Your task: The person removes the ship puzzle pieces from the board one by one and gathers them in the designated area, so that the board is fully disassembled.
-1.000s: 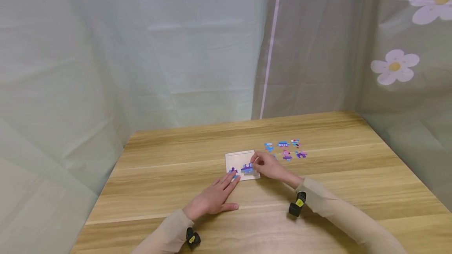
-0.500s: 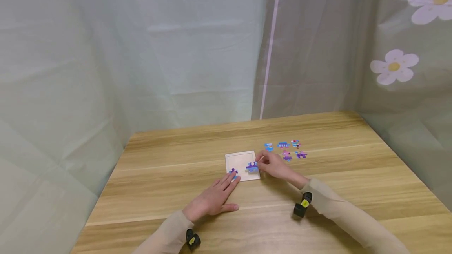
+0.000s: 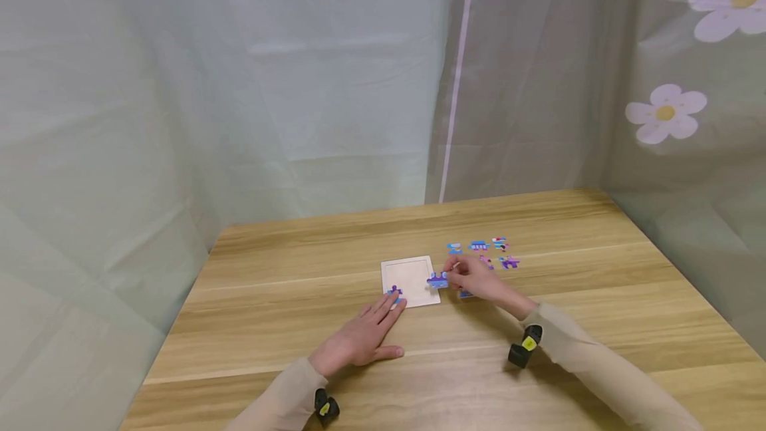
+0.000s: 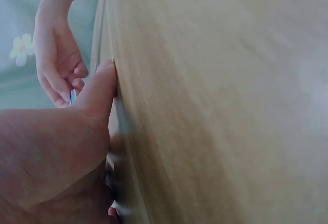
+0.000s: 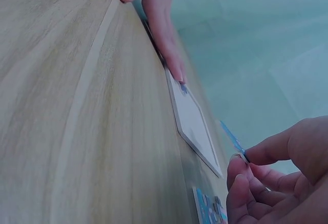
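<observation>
My left hand (image 3: 362, 338) lies with straight fingers on the table, its fingertips on a purple-and-blue jigsaw piece (image 3: 394, 290) in the near left corner of a white puzzle tray (image 3: 411, 273). Over the tray's right edge, my right hand (image 3: 481, 280) pinches another purple-and-blue jigsaw piece (image 3: 437, 280) between thumb and finger. The right wrist view has this held piece (image 5: 233, 138) tilted and raised clear of the tray (image 5: 193, 121). Most of the tray's floor is bare.
Several loose jigsaw pieces (image 3: 479, 245) lie on the wooden table right of the tray, some partly hidden by my right hand. One blue piece (image 3: 466, 294) shows beneath that hand. Hanging curtains (image 3: 335, 85) stand behind the table and at its sides.
My right hand has moved to the right with the pinched jigsaw piece, from over the tray to its right edge, now covering some loose pieces. The left hand has stayed in place.
</observation>
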Demonstrator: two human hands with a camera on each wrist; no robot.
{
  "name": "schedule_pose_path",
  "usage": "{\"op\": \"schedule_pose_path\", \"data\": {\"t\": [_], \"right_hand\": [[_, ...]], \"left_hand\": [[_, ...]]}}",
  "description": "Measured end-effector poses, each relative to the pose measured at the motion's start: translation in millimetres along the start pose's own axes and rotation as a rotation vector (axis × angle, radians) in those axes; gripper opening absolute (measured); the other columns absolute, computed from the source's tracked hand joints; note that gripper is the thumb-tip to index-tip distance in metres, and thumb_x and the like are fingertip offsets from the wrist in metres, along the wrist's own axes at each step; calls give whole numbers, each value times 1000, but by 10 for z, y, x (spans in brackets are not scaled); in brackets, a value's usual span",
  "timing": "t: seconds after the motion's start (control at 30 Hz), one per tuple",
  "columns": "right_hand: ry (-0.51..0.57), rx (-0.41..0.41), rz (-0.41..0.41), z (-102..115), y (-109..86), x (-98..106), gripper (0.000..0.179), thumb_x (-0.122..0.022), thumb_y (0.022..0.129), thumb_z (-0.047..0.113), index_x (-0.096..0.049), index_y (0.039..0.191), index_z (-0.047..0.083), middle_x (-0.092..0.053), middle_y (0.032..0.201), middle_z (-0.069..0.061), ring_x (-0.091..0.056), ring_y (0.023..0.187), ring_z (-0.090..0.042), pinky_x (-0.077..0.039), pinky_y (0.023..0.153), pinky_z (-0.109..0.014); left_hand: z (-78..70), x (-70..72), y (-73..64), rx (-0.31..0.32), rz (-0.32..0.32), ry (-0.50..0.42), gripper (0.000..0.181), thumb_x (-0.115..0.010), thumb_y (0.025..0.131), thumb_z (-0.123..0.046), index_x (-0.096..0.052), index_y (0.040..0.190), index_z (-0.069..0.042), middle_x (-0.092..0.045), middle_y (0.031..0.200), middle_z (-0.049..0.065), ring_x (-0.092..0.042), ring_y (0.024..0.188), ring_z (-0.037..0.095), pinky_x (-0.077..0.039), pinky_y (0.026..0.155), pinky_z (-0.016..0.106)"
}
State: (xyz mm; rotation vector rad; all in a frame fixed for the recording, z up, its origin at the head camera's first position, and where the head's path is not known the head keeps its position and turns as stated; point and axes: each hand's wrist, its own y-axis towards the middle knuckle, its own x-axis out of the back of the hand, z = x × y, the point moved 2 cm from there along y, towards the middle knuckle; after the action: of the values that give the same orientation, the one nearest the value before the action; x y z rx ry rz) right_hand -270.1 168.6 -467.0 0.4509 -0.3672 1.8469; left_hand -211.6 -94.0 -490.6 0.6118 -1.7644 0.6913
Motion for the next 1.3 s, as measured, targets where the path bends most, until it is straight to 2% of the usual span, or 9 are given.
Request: {"op": "schedule_pose_path", "data": {"t": [0.1, 0.23, 0.33, 0.53, 0.83, 0.97, 1.2, 1.3], "right_hand": [[10, -22, -11, -2, -14, 19, 8, -59, 93, 5, -60, 99, 1, -61, 72, -4, -56, 64, -14, -46, 55, -22], [25, -8, -18, -8, -21, 34, 10, -59, 92, 4, -59, 101, -2, -61, 71, -7, -54, 62, -13, -45, 53, -22], [23, 23, -12, -5, -36, 40, 12, -57, 93, 2, -57, 103, -6, -61, 72, -12, -55, 62, -13, -45, 52, -23], [30, 31, -30, -79, -43, 93, 15, -54, 94, -1, -57, 106, -10, -64, 78, -25, -61, 68, -22, -49, 54, -25], [23, -7, -38, -108, -90, 171, 14, -58, 94, 4, -59, 106, -3, -65, 76, -11, -59, 68, -15, -49, 56, -24], [34, -4, -40, -119, -106, 176, 13, -58, 93, 2, -59, 105, -2, -65, 74, -8, -59, 68, -15, -50, 56, -25], [34, -3, -27, -36, -185, 213, 17, -54, 94, -1, -56, 107, -11, -65, 85, -26, -63, 73, -26, -51, 57, -29], [39, -13, -33, -162, -145, 220, 17, -55, 94, 1, -56, 108, -9, -66, 84, -22, -62, 72, -22, -50, 57, -27]], "left_hand": [[7, -18, 6, 9, 5, -3, 86, -48, 93, -58, -10, 157, -14, -4, 164, 11, -9, 151, 29, -24, 118, 53], [4, -17, 3, 14, 6, -7, 87, -50, 93, -57, -10, 157, -14, -3, 164, 10, -8, 151, 29, -24, 118, 52], [-3, -5, -1, 11, 1, -12, 86, -50, 93, -56, -11, 157, -13, -4, 164, 11, -9, 151, 29, -24, 118, 53], [-9, 2, -4, 9, 3, -13, 86, -50, 94, -56, -10, 157, -13, -3, 164, 11, -9, 151, 29, -24, 118, 53], [-3, -2, -1, 11, 8, 4, 86, -49, 94, -56, -9, 157, -13, -3, 164, 10, -9, 151, 28, -24, 118, 52], [-51, 63, -22, 2, 10, -6, 84, -50, 95, -53, -12, 156, -9, -6, 164, 14, -11, 151, 31, -25, 117, 54], [-110, 155, -40, 1, 21, -24, 83, -53, 95, -49, -14, 155, -7, -9, 163, 16, -12, 150, 34, -26, 117, 55], [-121, 172, -44, -1, 20, -28, 83, -53, 95, -48, -15, 155, -6, -10, 163, 17, -13, 150, 35, -26, 116, 56]]}}
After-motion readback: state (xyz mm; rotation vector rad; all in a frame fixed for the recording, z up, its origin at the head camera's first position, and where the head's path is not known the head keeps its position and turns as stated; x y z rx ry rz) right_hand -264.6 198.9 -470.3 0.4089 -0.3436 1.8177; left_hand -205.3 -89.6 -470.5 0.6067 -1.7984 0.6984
